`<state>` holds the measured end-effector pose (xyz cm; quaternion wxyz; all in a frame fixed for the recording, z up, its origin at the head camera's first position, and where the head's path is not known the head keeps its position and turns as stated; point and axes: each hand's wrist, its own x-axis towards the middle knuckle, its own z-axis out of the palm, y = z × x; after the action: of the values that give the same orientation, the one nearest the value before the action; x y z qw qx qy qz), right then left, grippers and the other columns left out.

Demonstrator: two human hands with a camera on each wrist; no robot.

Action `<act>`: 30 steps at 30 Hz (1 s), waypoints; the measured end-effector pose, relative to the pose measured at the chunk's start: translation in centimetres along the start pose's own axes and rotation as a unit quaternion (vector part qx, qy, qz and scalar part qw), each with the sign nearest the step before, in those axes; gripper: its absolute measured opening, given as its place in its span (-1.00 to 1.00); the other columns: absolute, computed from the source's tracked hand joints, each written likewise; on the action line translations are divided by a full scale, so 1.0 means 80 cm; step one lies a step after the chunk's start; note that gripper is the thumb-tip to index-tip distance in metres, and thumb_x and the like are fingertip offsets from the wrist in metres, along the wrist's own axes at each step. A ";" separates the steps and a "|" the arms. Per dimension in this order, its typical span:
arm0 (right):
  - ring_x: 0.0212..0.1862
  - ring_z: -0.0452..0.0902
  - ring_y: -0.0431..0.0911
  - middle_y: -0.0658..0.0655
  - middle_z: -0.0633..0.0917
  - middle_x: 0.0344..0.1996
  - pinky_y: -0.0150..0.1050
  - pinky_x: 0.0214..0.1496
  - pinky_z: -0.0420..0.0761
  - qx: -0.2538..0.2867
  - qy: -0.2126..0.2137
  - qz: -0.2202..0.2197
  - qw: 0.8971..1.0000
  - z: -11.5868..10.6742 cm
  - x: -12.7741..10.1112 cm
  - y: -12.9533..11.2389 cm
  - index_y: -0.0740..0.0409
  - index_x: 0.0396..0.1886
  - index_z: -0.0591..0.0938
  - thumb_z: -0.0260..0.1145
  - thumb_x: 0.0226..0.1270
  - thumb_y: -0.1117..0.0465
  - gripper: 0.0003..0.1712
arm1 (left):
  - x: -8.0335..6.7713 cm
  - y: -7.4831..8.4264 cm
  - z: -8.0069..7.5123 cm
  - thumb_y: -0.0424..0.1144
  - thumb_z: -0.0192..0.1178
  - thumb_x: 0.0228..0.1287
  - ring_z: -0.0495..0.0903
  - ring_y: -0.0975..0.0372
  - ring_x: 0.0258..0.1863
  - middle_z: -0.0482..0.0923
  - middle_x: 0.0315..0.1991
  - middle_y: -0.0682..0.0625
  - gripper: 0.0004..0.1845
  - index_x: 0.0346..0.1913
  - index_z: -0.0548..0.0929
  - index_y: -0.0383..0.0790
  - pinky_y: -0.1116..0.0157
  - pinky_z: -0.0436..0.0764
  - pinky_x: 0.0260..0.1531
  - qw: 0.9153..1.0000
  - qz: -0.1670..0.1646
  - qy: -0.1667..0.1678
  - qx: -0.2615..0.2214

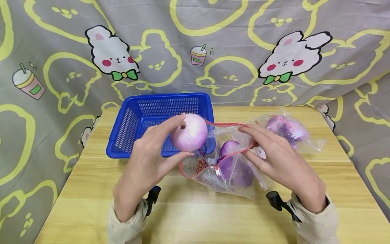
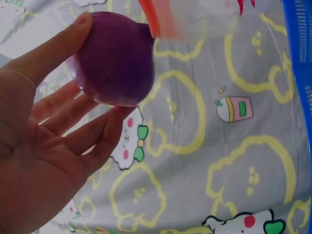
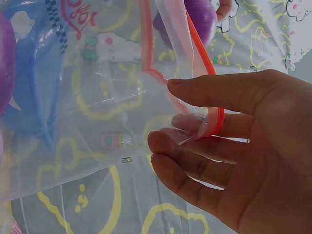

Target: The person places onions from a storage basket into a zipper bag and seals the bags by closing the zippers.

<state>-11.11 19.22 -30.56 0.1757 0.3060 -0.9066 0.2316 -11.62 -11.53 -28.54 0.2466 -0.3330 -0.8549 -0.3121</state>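
Note:
A purple onion (image 1: 190, 133) is pinched between the thumb and fingers of my left hand (image 1: 149, 156), held up beside the mouth of a clear zip bag. In the left wrist view the same onion (image 2: 117, 58) looks dark purple, with its pointed end near the red zip edge. My right hand (image 1: 274, 159) grips the red-edged rim of the zip bag (image 1: 210, 181) at its right side, and the mouth gapes. More purple onions (image 1: 236, 171) lie inside that bag. From the right wrist, my right hand (image 3: 219, 141) has the rim between thumb and fingers.
A blue plastic basket (image 1: 112, 149) stands at the back left of the wooden table (image 1: 189, 217). At the back right lies another clear bag (image 1: 315, 144) with purple onions (image 1: 287, 128) in it. A patterned cloth (image 1: 231, 20) hangs behind and around the table.

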 end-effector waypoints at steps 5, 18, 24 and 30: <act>-0.29 0.43 -0.30 -0.04 0.59 -0.20 -0.38 -0.18 0.48 0.002 0.001 0.000 1.000 0.000 -0.002 0.001 0.18 0.28 0.52 0.48 0.12 0.31 -0.32 | 0.002 0.007 0.008 -0.19 0.61 -0.12 0.53 0.06 0.25 0.55 0.25 -0.14 -0.28 0.17 0.59 -0.32 0.05 0.53 0.16 0.998 0.063 0.008 -0.019; -0.28 0.46 -0.28 0.01 0.62 -0.13 -0.35 -0.15 0.50 0.004 0.007 -0.003 1.000 -0.003 -0.004 0.002 0.19 0.27 0.52 0.48 0.11 0.30 -0.33 | 0.002 0.018 0.031 -0.08 0.46 0.13 0.45 0.12 0.34 0.50 0.30 -0.16 -0.36 0.23 0.57 -0.33 0.14 0.51 0.08 0.995 0.084 -0.050 -0.012; -0.28 0.45 -0.29 -0.02 0.61 -0.19 -0.36 -0.15 0.50 0.004 0.005 0.000 1.000 -0.004 -0.003 0.002 0.20 0.27 0.52 0.47 0.13 0.30 -0.34 | 0.001 0.021 0.036 -0.07 0.46 0.14 0.44 0.15 0.34 0.49 0.31 -0.15 -0.39 0.17 0.58 -0.34 0.15 0.52 0.07 0.995 0.076 -0.068 -0.009; -0.23 0.49 -0.23 0.05 0.65 -0.08 -0.25 -0.08 0.55 0.011 0.001 0.004 1.000 -0.004 -0.003 0.002 0.21 0.28 0.52 0.47 0.15 0.30 -0.34 | 0.003 0.022 0.045 -0.05 0.46 0.14 0.45 0.16 0.33 0.51 0.29 -0.15 -0.40 0.16 0.59 -0.33 0.18 0.53 0.01 0.994 0.073 -0.080 0.002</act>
<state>-10.95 19.63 -30.44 0.1718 0.3038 -0.9051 0.2428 -11.27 -7.90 -30.21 0.2003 -0.4183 -0.8458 -0.2637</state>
